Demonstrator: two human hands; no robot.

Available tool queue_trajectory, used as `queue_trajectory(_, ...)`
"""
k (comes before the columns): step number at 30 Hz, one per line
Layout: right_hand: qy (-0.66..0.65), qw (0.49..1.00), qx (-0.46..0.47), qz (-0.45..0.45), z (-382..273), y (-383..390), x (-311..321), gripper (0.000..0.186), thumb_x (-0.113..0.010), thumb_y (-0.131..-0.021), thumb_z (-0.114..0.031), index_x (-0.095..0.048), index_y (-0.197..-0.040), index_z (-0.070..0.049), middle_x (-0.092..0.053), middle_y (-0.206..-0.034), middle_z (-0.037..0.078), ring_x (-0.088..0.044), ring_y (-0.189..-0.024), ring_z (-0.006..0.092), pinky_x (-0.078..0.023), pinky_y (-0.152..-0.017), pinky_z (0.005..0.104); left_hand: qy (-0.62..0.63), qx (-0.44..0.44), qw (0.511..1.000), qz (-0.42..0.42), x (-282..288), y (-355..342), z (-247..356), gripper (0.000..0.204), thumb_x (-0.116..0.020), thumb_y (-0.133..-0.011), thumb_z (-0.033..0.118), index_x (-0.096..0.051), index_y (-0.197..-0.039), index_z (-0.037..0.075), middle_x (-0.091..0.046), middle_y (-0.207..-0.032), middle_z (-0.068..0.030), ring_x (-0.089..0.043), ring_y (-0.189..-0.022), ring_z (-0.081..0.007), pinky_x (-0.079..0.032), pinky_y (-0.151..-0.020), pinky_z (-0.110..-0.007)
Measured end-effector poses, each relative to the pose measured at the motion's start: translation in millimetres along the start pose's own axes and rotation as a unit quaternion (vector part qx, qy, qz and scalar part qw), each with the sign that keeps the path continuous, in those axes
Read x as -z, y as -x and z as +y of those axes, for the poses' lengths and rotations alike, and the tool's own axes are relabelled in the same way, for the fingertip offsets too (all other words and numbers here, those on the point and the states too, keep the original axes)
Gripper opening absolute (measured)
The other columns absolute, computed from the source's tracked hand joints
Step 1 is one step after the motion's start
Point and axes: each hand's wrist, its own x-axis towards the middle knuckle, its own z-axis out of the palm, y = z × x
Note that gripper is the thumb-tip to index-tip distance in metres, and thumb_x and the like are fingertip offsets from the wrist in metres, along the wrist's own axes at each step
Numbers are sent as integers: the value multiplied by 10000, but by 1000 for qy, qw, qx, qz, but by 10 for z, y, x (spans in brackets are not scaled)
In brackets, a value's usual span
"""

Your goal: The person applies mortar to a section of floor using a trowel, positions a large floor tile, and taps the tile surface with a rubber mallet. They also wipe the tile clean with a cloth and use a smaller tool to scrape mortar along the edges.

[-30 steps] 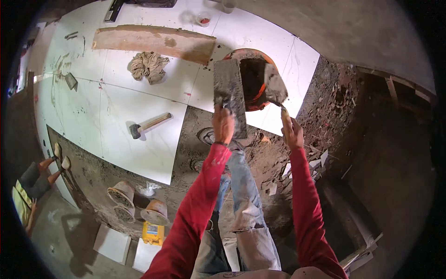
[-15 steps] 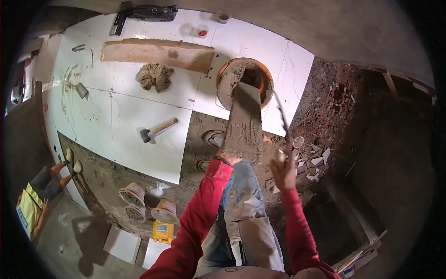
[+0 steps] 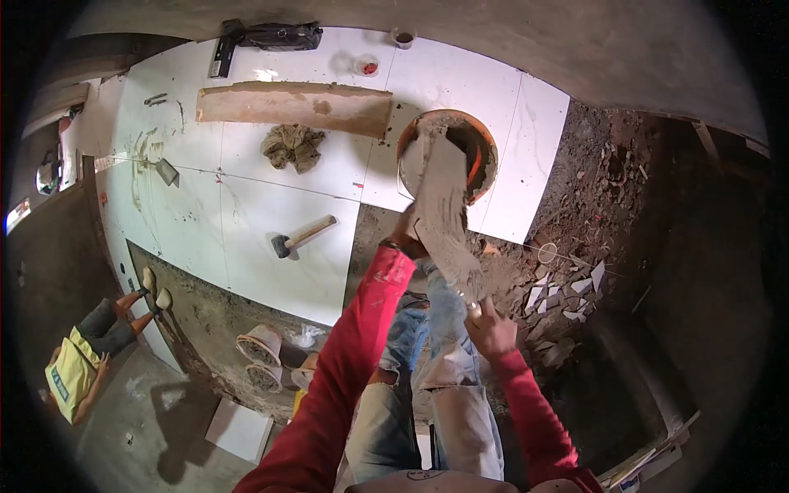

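Observation:
My left hand (image 3: 403,231) grips the near left edge of a long, narrow strip (image 3: 445,177) coated in wet grey mortar; its material is hidden. The strip's far end reaches over a round orange-rimmed bucket (image 3: 491,145) with mortar inside and on its rim. In my right hand (image 3: 494,330), closed around the pale handle, is a trowel (image 3: 452,256). Its mortar-smeared blade points away and to the left, lying against or just over the strip's near end. I cannot tell whether they touch.
White floor tiles (image 3: 271,214) bear a mallet (image 3: 302,236), a crumpled cloth (image 3: 293,149), a long board (image 3: 288,108) and a black bag (image 3: 283,36). Rubble and tile shards (image 3: 567,294) lie to the right. Mortar-stained buckets (image 3: 260,345) stand near left; another person (image 3: 80,366) is at far left.
My right hand has moved left and nearer, bringing the trowel from beside the strip onto or over its near end. My left hand has moved up along the strip's left edge.

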Motion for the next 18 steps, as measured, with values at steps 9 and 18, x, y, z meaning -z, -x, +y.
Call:
queue_trajectory(9,115,979,158,52,131,-2243,-276,418,-657,-833,-245,-570,-1238,-188,-640,-1133,114,-677,-867,435,-563,-744,550,-47,-44,998,-9,551,1123,-109,498,-398,-1066,317,-386,-1503,80,-436,-1522,-116,-414,-1391,-261,-319,-1182,-430)
queue_trajectory(18,-211,956,-157,-128,313,-2321,216,478,-668,-929,-541,-682,-1014,-71,-507,-577,-31,-420,-453,60,-351,-400,288,21,-282,952,114,464,2667,-780,497,-399,-1064,329,-397,-1495,81,-449,-1507,-114,-427,-1377,-262,-330,-1171,-431)
